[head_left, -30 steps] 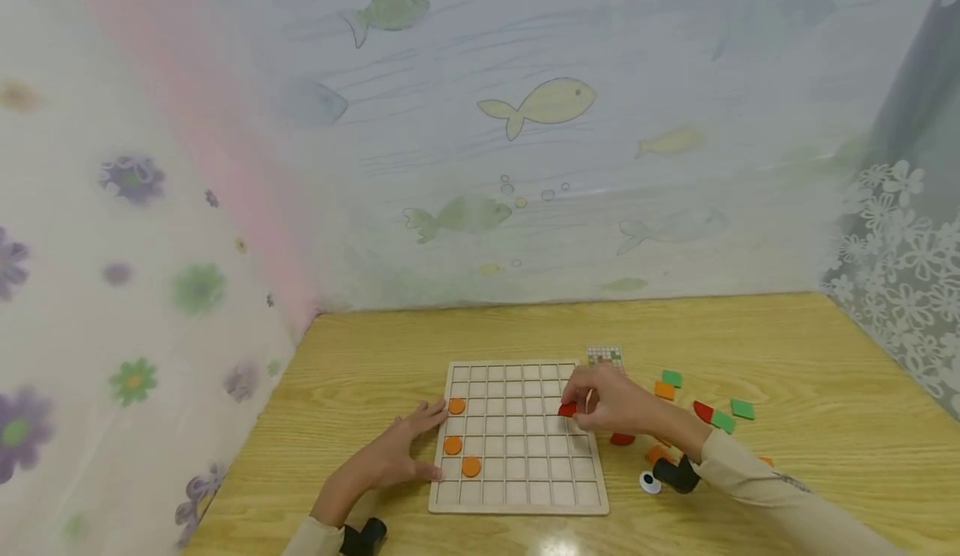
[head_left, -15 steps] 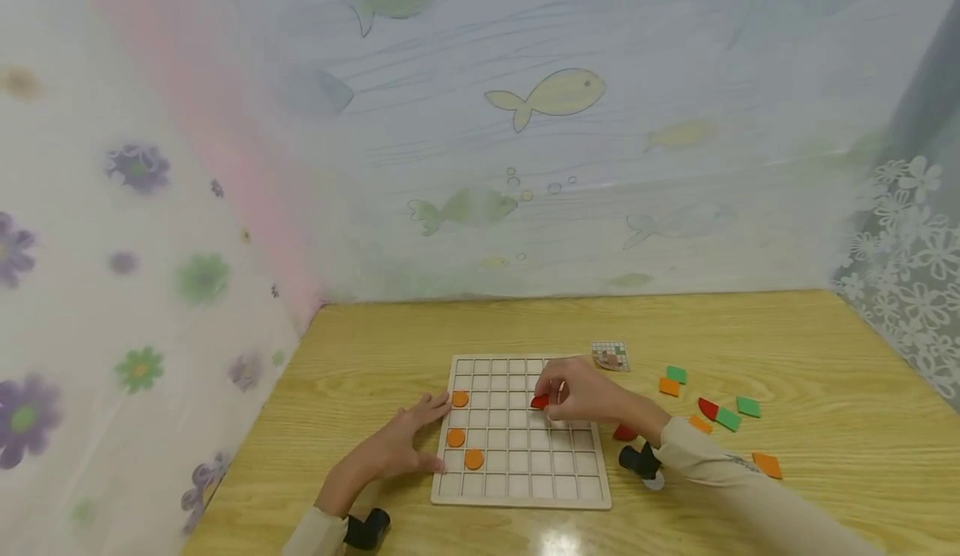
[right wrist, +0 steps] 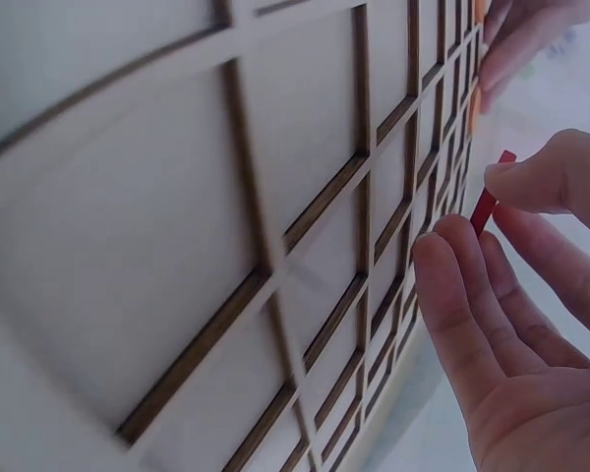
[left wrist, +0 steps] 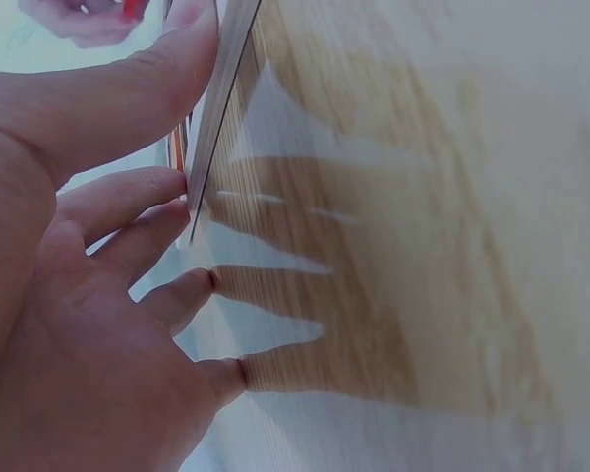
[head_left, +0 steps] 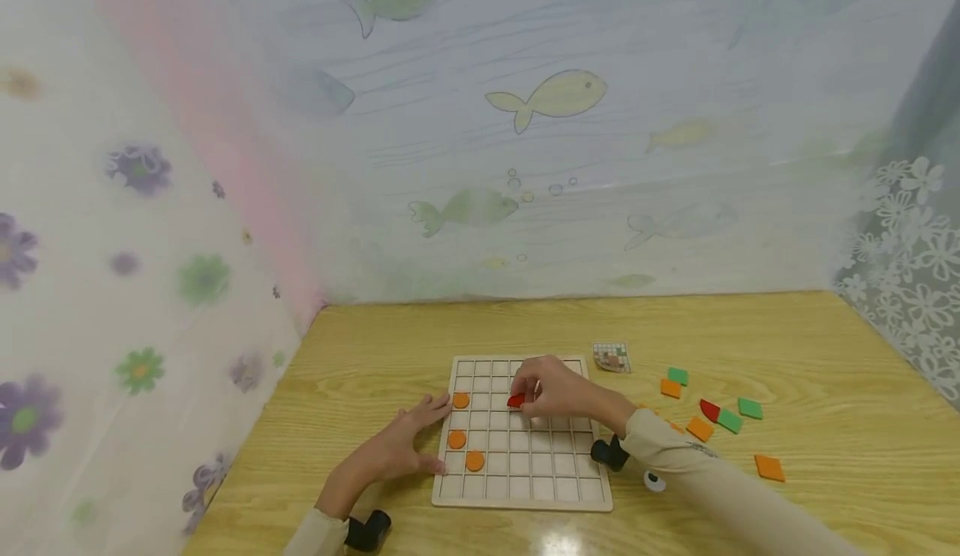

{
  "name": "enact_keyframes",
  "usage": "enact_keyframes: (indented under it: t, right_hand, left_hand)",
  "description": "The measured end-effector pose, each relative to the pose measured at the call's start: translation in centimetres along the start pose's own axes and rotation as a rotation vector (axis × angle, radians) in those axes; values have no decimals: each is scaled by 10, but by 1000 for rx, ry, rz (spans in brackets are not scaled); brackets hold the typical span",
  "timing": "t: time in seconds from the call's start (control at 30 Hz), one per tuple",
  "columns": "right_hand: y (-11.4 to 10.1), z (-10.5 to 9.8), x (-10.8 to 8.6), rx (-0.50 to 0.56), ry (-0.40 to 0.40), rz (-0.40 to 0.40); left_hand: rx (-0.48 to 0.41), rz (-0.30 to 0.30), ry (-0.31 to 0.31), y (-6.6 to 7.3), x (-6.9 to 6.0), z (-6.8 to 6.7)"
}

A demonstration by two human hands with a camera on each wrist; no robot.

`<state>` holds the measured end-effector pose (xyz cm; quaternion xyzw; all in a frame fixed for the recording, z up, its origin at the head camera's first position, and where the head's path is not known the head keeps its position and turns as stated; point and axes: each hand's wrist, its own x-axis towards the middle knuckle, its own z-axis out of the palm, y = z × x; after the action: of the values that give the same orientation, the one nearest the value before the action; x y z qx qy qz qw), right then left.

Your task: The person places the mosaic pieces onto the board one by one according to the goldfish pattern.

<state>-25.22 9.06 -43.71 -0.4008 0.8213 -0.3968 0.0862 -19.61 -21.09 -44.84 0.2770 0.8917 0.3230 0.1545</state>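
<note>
The right hand (head_left: 558, 389) pinches a red piece (head_left: 516, 402) between thumb and fingertips. The red piece is located over the board (head_left: 520, 463), above the upper middle cells; in the right wrist view it appears nearly edge-on and tilted. The left hand (head_left: 393, 449) has its fingers extended and spread, grips nothing, and touches the board along its left edge. The board lies flat on the table (head_left: 390, 331) and is divided into square cells by raised ribs. Three orange discs occupy cells at its left: an upper disc (head_left: 461, 401) and a middle disc (head_left: 457, 439) in the first column, and a lower disc (head_left: 475, 461) in the second. A card (head_left: 612, 358) printed with a grid lies just beyond the upper right corner of the board. Loose parts lie to the right: green pieces (head_left: 750, 408), orange pieces (head_left: 769, 468) and a red quarter-round (head_left: 709, 410) touching a green piece. An eye disc (head_left: 654, 482), white with a black spot, lies just beside the right sleeve (head_left: 720, 477).
</note>
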Motion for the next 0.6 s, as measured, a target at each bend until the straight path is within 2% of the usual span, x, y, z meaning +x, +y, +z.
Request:
enact_keyframes:
  t: [0.37,0.6]
  right_hand:
    - [2,11,23,-55,-34,50]
    - [-2,12,31,-101,-54,47]
  left_hand:
    - [1,-4,10,1,0,0]
    - [-21,-4,11,2,0,1]
